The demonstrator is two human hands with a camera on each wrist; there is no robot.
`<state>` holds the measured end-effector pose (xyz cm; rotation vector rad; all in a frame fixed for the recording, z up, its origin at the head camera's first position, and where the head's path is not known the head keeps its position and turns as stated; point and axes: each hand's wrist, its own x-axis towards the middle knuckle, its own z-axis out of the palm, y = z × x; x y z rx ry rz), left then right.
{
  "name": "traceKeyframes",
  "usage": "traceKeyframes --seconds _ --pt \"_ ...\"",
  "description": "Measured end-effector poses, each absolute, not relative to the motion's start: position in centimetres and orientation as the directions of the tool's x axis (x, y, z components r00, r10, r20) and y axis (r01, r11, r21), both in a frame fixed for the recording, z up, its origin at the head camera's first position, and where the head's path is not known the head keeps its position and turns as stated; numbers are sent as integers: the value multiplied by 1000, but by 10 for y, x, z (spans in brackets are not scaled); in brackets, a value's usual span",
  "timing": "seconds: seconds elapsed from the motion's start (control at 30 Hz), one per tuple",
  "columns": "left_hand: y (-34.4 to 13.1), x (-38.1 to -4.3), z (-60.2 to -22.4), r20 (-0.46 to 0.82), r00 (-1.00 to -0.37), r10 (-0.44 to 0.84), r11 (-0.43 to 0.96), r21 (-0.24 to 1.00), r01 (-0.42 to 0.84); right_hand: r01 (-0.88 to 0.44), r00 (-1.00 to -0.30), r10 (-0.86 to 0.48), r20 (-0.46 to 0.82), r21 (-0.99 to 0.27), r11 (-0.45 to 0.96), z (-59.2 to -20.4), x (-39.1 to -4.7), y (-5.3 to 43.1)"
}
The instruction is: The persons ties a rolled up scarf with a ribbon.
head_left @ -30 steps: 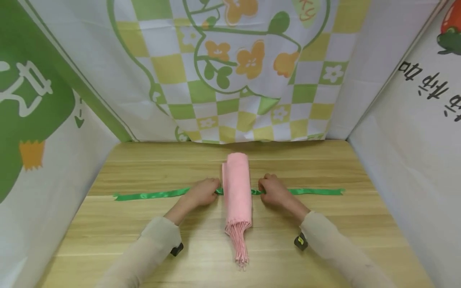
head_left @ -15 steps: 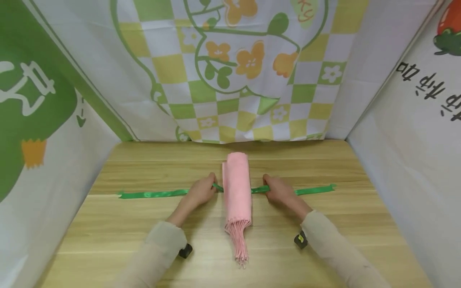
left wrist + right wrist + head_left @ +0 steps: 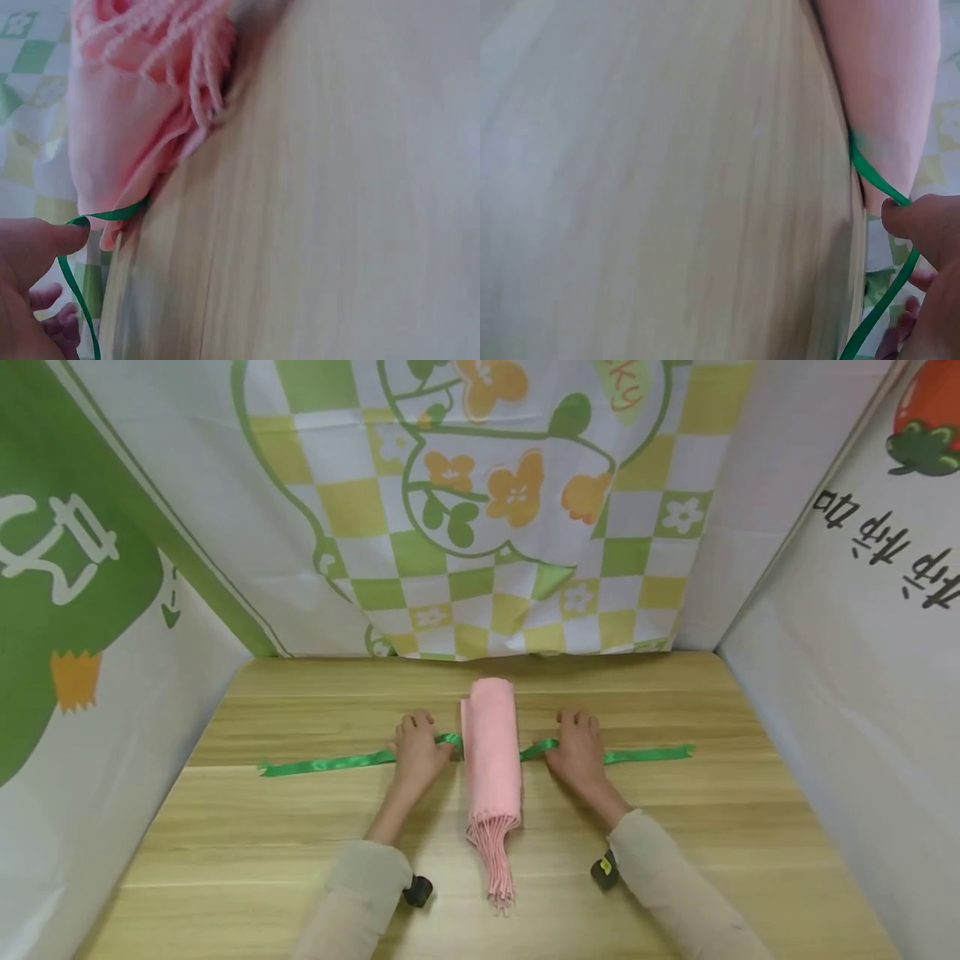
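A rolled pink scarf [image 3: 493,752] lies upright in the head view, its fringe toward the person. Beneath it a green ribbon [image 3: 330,766] runs crosswise and comes out on both sides. My left hand [image 3: 420,752] holds the ribbon's left part just beside the roll, and in the left wrist view the thumb [image 3: 64,238] lies over it. On the other side my right hand [image 3: 579,752] holds the right part, the ribbon passing under the thumb [image 3: 904,216] in the right wrist view. Near the scarf the ribbon rises in short loops; both tails trail outward.
The wooden table [image 3: 225,827] carries the scarf and ribbon. Behind its far edge hangs a checked, flowered cloth [image 3: 517,602]. Printed white panels stand at the left and right. A black wrist device [image 3: 417,891] sits under each sleeve cuff.
Both hands have lifted the ribbon beside the scarf and moved slightly outward, fingers now pointing more toward the far edge. The ribbon's ends have drawn inward a little. The scarf stays in place.
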<state>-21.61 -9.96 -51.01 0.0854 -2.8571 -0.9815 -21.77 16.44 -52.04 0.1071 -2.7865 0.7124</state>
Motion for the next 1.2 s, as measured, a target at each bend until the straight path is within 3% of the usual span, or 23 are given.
traceKeyframes --seconds 0.17,0.33,0.43,0.6,0.73,0.87,1.03,1.2 --pt "-101 -208 -503 44 -991 -130 747 661 -69 -95 -964 35 262 -467 879 -513 -212 162" --pt "-104 -203 -501 -30 -994 -105 704 704 -96 -20 -985 87 152 -593 805 -511 -210 160" --pt "-105 -200 -503 -50 -995 -87 671 735 -96 35 -991 123 59 -760 649 -515 -211 158" --pt "-103 -197 -511 -64 -996 -60 590 802 -87 194 -979 101 -176 -956 220 -520 -210 153" --pt "-97 -196 -517 -63 -998 -2 473 879 -56 291 -954 53 -294 -955 -60 -516 -202 143" --pt "-89 -195 -521 -99 -995 11 316 945 -91 313 -946 -1 -323 -916 -252 -513 -193 131" --pt "-81 -197 -523 -98 -995 -26 83 991 -100 300 -946 12 -323 -891 -340 -512 -187 119" --pt "-74 -199 -523 -149 -983 -105 -42 988 -146 287 -944 61 -325 -898 -333 -513 -189 112"
